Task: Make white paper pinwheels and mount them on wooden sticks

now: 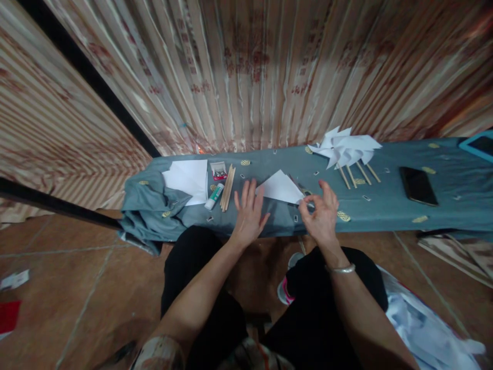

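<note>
A folded white sheet of paper point(281, 187), roughly triangular, lies on the cloth-covered bench in front of me. My left hand point(249, 213) is at its left corner, palm down with the fingers spread, the fingertips by the paper's edge. At the right corner, the thumb and index finger of my right hand point(320, 213) are pinched together on the paper, with the other fingers raised. Left of my left hand lie several thin wooden sticks point(228, 189), a white and green tube point(214, 196) and a small open box point(218, 170) of tiny shiny pieces.
A stack of white paper point(194, 177) lies at the left end of the bench cloth point(265, 160). Several white paper pinwheels point(346, 146) on sticks lie back right, near a black phone point(418, 185) and a blue-edged device point(479, 146). A pleated curtain point(250, 77) hangs behind.
</note>
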The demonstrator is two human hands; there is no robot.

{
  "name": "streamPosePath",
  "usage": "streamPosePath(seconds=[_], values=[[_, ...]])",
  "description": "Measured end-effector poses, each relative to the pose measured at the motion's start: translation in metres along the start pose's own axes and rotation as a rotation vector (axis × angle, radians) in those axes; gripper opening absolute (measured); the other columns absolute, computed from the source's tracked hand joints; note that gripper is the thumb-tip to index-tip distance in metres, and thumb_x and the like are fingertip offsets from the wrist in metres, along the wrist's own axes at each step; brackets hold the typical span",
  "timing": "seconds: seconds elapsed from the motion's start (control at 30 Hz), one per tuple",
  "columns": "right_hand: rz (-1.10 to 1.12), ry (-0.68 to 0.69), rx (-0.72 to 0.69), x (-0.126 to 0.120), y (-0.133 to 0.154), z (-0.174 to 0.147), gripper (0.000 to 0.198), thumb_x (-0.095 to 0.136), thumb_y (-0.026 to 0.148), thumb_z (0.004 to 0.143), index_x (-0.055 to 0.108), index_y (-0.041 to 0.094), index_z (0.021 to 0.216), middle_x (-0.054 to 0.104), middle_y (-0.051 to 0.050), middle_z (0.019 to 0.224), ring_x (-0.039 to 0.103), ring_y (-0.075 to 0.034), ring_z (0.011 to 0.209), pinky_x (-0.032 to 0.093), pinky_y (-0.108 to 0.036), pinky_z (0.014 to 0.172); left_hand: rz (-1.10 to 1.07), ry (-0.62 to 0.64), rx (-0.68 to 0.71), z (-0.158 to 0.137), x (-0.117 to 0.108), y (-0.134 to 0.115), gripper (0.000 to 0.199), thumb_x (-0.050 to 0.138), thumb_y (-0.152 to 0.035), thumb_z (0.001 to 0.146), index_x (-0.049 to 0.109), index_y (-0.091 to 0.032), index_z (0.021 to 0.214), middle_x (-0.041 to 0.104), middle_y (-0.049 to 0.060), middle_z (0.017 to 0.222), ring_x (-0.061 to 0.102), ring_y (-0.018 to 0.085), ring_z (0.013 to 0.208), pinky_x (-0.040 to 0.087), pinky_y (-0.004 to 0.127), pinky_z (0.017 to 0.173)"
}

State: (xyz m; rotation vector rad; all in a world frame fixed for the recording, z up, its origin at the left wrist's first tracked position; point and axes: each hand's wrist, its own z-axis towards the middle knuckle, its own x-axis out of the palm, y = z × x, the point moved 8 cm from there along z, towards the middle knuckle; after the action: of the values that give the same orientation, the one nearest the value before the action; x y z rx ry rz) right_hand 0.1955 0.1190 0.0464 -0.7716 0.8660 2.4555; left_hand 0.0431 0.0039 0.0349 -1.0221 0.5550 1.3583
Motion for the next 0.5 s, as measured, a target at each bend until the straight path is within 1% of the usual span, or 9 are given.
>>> streamPosePath(seconds=[0.07,0.13,0.2,0.3,0.37,0.43,0.5], values=[[-0.053,0.037,-0.163,-0.001,0.032,-0.006,0.006,0.056,0.02,0.084,0.062,0.018,0.081,0.049,-0.018,0.145,0.044,-0.031,0.134,0.035,-0.052,0.106,0.03,-0.026,0.088,-0.001,-0.007,-0.014,0.069,0.048,-0.026,0.093,0.016,-0.015,0.153,0.018,0.022,0.16,0.001,0.03,0.151,0.009,0.062,0.117],[-0.05,0.097,-0.309,0.005,0.062,-0.017,0.006,0.056,0.015,0.083,0.061,0.018,0.082,0.053,-0.017,0.141,0.042,-0.03,0.136,0.034,-0.05,0.107,0.068,-0.033,0.145,-0.003,-0.011,-0.025,0.061,0.046,-0.02,0.093,0.026,-0.021,0.151,0.025,0.018,0.159,0.006,0.029,0.151,0.006,0.062,0.117],[-0.022,0.162,-0.39,0.014,0.081,-0.028,0.006,0.056,0.014,0.082,0.061,0.017,0.084,0.056,-0.019,0.137,0.041,-0.031,0.137,0.033,-0.05,0.108,0.097,-0.025,0.178,-0.005,-0.013,-0.029,0.053,0.044,-0.016,0.094,0.037,-0.024,0.146,0.033,0.015,0.157,0.012,0.027,0.151,0.001,0.063,0.117],[0.039,0.235,-0.431,0.026,0.091,-0.041,0.01,0.053,0.012,0.084,0.062,0.016,0.086,0.062,-0.019,0.129,0.045,-0.03,0.135,0.034,-0.05,0.108,0.098,0.015,0.186,-0.008,-0.015,-0.023,0.042,0.044,-0.014,0.094,0.053,-0.024,0.133,0.047,0.012,0.148,0.022,0.027,0.149,-0.005,0.064,0.116],[0.097,0.272,-0.429,0.03,0.091,-0.045,0.013,0.05,0.012,0.086,0.062,0.017,0.087,0.064,-0.018,0.126,0.048,-0.028,0.132,0.035,-0.049,0.108,0.076,0.036,0.173,-0.009,-0.016,-0.013,0.033,0.047,-0.013,0.093,0.063,-0.023,0.12,0.057,0.01,0.139,0.031,0.027,0.145,-0.008,0.065,0.116],[0.153,0.319,-0.427,0.034,0.09,-0.047,0.011,0.051,0.018,0.088,0.063,0.018,0.089,0.064,-0.017,0.127,0.05,-0.027,0.13,0.035,-0.049,0.108,0.047,0.046,0.165,-0.011,-0.016,-0.003,0.025,0.049,-0.011,0.092,0.07,-0.021,0.102,0.068,0.009,0.122,0.043,0.028,0.138,-0.007,0.066,0.116],[0.18,0.368,-0.428,0.036,0.088,-0.046,0.014,0.054,0.025,0.089,0.063,0.018,0.097,0.063,-0.017,0.129,0.051,-0.028,0.129,0.033,-0.051,0.11,0.016,0.055,0.157,-0.012,-0.014,0.007,0.023,0.052,-0.01,0.09,0.072,-0.02,0.089,0.074,0.007,0.104,0.055,0.027,0.127,-0.006,0.068,0.115]])
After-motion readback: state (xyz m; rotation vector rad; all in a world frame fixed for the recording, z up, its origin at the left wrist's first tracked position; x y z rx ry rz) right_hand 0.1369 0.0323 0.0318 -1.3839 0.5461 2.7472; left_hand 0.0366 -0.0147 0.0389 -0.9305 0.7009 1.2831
